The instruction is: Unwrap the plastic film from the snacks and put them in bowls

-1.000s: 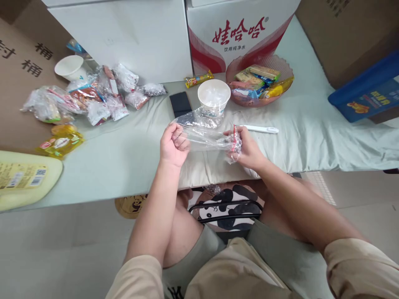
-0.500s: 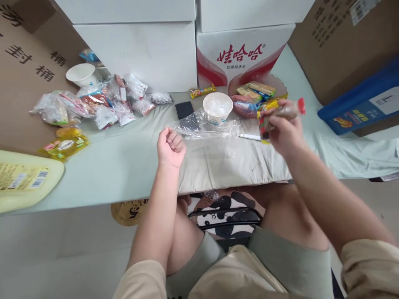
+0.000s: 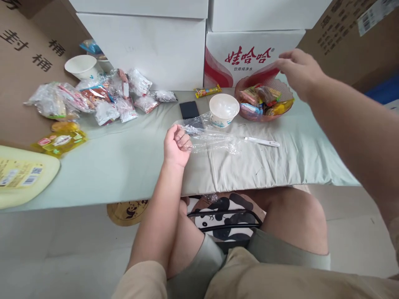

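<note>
My left hand (image 3: 177, 145) is closed on the edge of a clear plastic bag (image 3: 215, 139), which stretches right across the table toward a white paper bowl (image 3: 223, 110). Above the right rim of a pink glass bowl (image 3: 285, 89), my right hand (image 3: 301, 74) hangs with fingers loosely apart and holds nothing visible. Wrapped snacks (image 3: 264, 97) lie heaped inside that bowl. A white utility knife (image 3: 262, 141) rests on the cloth just right of the bag. Partly under the bag is a dark phone (image 3: 189, 110).
Several bagged snacks (image 3: 96, 99) and another paper bowl (image 3: 81, 67) lie at the left. A yellow snack stick (image 3: 208, 91) sits by the white cartons (image 3: 140, 52). Brown boxes flank both sides, and a pale yellow bottle (image 3: 25, 176) lies at the left front edge.
My right hand has moved up and right and let go of the wrapped snacks, which now lie in the glass bowl. The knife shows fully. My left hand still grips the bag.
</note>
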A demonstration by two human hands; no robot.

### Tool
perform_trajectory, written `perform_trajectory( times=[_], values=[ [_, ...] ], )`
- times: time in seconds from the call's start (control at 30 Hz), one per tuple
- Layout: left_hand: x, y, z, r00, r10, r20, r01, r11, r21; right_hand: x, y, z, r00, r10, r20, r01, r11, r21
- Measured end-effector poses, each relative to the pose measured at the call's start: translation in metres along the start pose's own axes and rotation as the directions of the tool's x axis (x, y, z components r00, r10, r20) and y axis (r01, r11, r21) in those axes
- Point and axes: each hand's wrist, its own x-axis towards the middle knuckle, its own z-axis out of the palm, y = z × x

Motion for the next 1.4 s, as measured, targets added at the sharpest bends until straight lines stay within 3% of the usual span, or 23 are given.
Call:
perform_trajectory(
  times=[0.07, 0.1, 0.17, 0.2, 0.27, 0.33, 0.4, 0.43, 0.47, 0.5, 0.53, 0.57, 0.6, 0.67, 0.73, 0.83, 0.9, 0.97, 1.1, 1.17, 1.23, 1.33, 1.4],
  values=[
    [-0.004, 0.0, -0.001, 0.999, -0.029, 0.03, 0.026, 0.994, 0.104, -0.043, -0.024, 0.017, 0.991, 0.057, -0.121, -0.08, 0.976, -0.2],
    [-0.006, -0.001, -0.002, 0.996, -0.058, 0.062, 0.046, 0.982, 0.182, -0.07, -0.036, 0.03, 0.996, 0.035, -0.076, -0.053, 0.966, -0.252],
    [-0.01, -0.003, -0.004, 0.975, -0.158, 0.155, 0.091, 0.926, 0.367, -0.123, -0.055, 0.059, 0.991, -0.045, 0.127, 0.077, 0.964, -0.255],
    [-0.012, -0.005, -0.006, 0.954, -0.223, 0.201, 0.11, 0.882, 0.458, -0.147, -0.061, 0.074, 0.963, -0.098, 0.252, 0.162, 0.955, -0.248],
    [-0.013, -0.006, -0.011, 0.906, -0.344, 0.245, 0.129, 0.778, 0.615, -0.186, -0.067, 0.101, 0.872, -0.144, 0.468, 0.274, 0.936, -0.222],
    [-0.013, -0.004, -0.02, 0.92, -0.343, 0.189, 0.094, 0.662, 0.743, -0.212, -0.07, 0.12, 0.791, -0.105, 0.603, 0.332, 0.902, -0.278],
    [-0.012, -0.001, -0.03, 0.994, -0.082, 0.077, -0.024, 0.517, 0.856, -0.23, -0.075, 0.127, 0.767, -0.017, 0.642, 0.348, 0.851, -0.393],
    [-0.013, -0.001, -0.034, 0.99, 0.132, 0.049, -0.101, 0.42, 0.902, -0.237, -0.078, 0.128, 0.774, 0.026, 0.632, 0.335, 0.831, -0.445],
    [-0.016, -0.001, -0.038, 0.933, 0.353, 0.063, -0.178, 0.305, 0.935, -0.243, -0.081, 0.128, 0.787, 0.058, 0.614, 0.31, 0.824, -0.474],
    [-0.019, -0.002, -0.041, 0.842, 0.526, 0.118, -0.246, 0.18, 0.953, -0.247, -0.084, 0.128, 0.798, 0.079, 0.597, 0.275, 0.834, -0.479],
    [-0.023, -0.005, -0.043, 0.759, 0.618, 0.203, -0.301, 0.056, 0.952, -0.25, -0.087, 0.128, 0.81, 0.087, 0.58, 0.238, 0.855, -0.461],
    [-0.028, -0.009, -0.044, 0.715, 0.63, 0.303, -0.351, -0.052, 0.935, -0.252, -0.088, 0.128, 0.82, 0.081, 0.567, 0.209, 0.88, -0.427],
    [-0.033, -0.015, -0.044, 0.721, 0.565, 0.402, -0.396, -0.141, 0.908, -0.252, -0.088, 0.128, 0.831, 0.056, 0.554, 0.195, 0.903, -0.383],
    [-0.04, -0.025, -0.042, 0.797, 0.277, 0.536, -0.476, -0.256, 0.841, -0.247, -0.082, 0.128, 0.865, -0.015, 0.502, 0.201, 0.926, -0.319],
    [-0.042, -0.032, -0.041, 0.841, -0.019, 0.541, -0.518, -0.316, 0.795, -0.238, -0.071, 0.127, 0.895, -0.052, 0.442, 0.209, 0.926, -0.315],
    [-0.038, -0.028, -0.045, 0.869, -0.236, 0.435, -0.494, -0.374, 0.785, -0.226, -0.049, 0.12, 0.876, -0.014, 0.481, 0.205, 0.915, -0.348],
    [-0.034, -0.019, -0.052, 0.882, -0.286, 0.374, -0.463, -0.383, 0.8, -0.222, -0.038, 0.115, 0.854, -0.006, 0.52, 0.22, 0.91, -0.351],
    [-0.032, -0.01, -0.061, 0.885, -0.281, 0.371, -0.454, -0.353, 0.818, -0.221, -0.032, 0.11, 0.871, -0.028, 0.49, 0.224, 0.911, -0.347],
    [-0.036, 0.003, -0.072, 0.89, -0.061, 0.452, -0.455, -0.181, 0.872, -0.223, -0.036, 0.098, 0.924, -0.044, 0.38, 0.152, 0.954, -0.258],
    [-0.043, 0.007, -0.071, 0.894, 0.073, 0.443, -0.443, -0.02, 0.896, -0.224, -0.042, 0.089, 0.933, 0.054, 0.356, -0.011, 0.993, -0.121],
    [-0.05, 0.01, -0.065, 0.913, 0.146, 0.38, -0.405, 0.231, 0.885, -0.224, -0.046, 0.078, 0.888, 0.207, 0.411, -0.262, 0.962, 0.082],
    [-0.051, 0.011, -0.052, 0.968, 0.082, 0.236, -0.24, 0.566, 0.788, -0.221, -0.047, 0.065, 0.78, 0.365, 0.509, -0.525, 0.824, 0.212],
    [-0.046, 0.008, -0.044, 0.984, -0.022, 0.178, -0.127, 0.612, 0.781, -0.215, -0.046, 0.064, 0.828, 0.423, 0.367, -0.505, 0.848, 0.162]
  ],
)
